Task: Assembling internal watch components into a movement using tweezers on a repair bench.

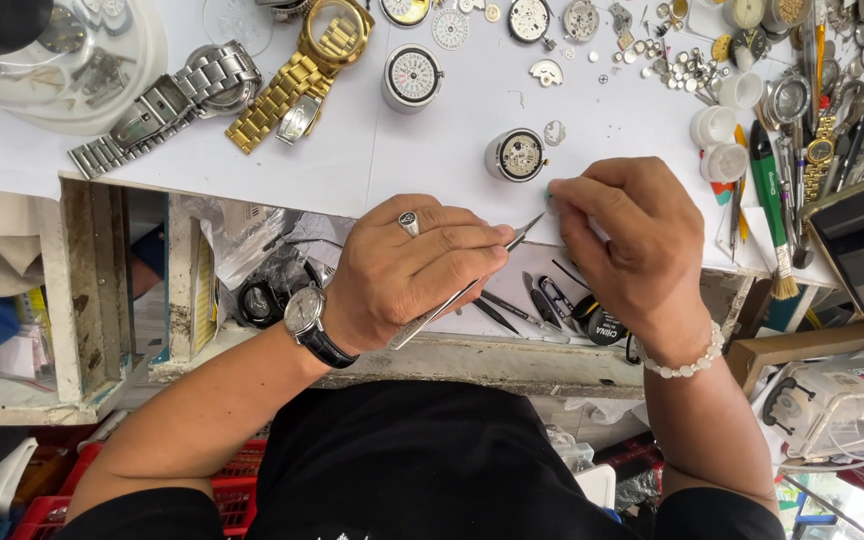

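I'm looking straight down on a workbench covered in a white sheet [432,150], evenly lit, no hard shadows. Its front edge is a worn, chipped wooden ledge [472,362]. To the left, an open drawer with scuffed wooden dividers [87,290]. Below, a red plastic crate [237,490] sits low down. At right, a wooden box frame [802,345].

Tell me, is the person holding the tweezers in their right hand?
No, the left hand grips the tweezers, while the right hand pinches a small pale part.
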